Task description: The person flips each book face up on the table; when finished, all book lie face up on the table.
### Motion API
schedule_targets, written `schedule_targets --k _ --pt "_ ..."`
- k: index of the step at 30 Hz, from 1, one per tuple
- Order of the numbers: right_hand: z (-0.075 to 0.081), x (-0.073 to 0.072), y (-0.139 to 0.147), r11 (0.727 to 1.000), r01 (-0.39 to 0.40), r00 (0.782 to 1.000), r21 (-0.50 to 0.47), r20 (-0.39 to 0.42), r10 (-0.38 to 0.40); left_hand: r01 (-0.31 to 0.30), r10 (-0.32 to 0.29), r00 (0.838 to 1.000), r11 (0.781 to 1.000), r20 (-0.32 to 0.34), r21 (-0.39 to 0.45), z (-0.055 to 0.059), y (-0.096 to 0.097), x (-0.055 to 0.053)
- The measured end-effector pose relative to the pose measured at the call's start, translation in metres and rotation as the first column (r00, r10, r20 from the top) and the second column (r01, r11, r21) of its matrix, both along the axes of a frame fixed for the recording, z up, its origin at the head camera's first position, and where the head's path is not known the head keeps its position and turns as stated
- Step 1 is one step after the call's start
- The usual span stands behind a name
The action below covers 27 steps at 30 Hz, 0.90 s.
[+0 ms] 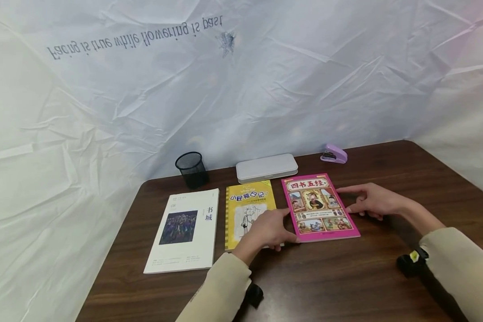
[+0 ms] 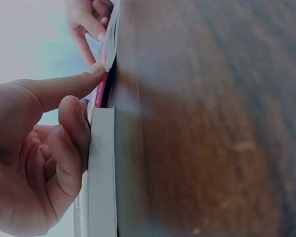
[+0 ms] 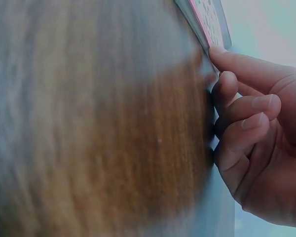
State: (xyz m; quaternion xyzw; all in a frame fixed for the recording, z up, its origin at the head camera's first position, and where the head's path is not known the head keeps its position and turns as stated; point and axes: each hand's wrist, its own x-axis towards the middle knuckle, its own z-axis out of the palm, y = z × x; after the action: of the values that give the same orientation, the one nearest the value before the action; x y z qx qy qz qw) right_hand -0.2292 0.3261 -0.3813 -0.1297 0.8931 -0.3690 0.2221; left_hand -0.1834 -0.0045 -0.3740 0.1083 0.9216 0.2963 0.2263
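A pink-bordered book (image 1: 315, 204) with cartoon panels lies flat on the table between my two hands. My left hand (image 1: 269, 228) touches its left side, the thumb at the lower left corner and the index finger higher along the edge. In the left wrist view, the straight thumb (image 2: 71, 88) meets the book's corner while other fingers bend. My right hand (image 1: 376, 201) touches the right edge with index finger and thumb, its other fingers bent. Partly hidden under my left hand and forearm is a yellow book (image 1: 241, 210). Farther left lies a white book (image 1: 185, 232).
Along the back of the brown table (image 1: 318, 277) stand a black mesh pen cup (image 1: 192, 170), a white case (image 1: 267, 167) and a purple stapler (image 1: 334, 154). A pale cloth (image 1: 265, 89) hangs behind the table.
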Motion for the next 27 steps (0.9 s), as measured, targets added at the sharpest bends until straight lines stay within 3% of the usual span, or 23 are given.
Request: schedule_targets --k 27 --pt "-0.0020 -0.0085 0.0063 0.999 -0.025 0.997 -0.046 0.077 0.028 -0.008 0.008 1.000 1.000 0.004 -0.022 -0.0001 0.0048 -0.0057"
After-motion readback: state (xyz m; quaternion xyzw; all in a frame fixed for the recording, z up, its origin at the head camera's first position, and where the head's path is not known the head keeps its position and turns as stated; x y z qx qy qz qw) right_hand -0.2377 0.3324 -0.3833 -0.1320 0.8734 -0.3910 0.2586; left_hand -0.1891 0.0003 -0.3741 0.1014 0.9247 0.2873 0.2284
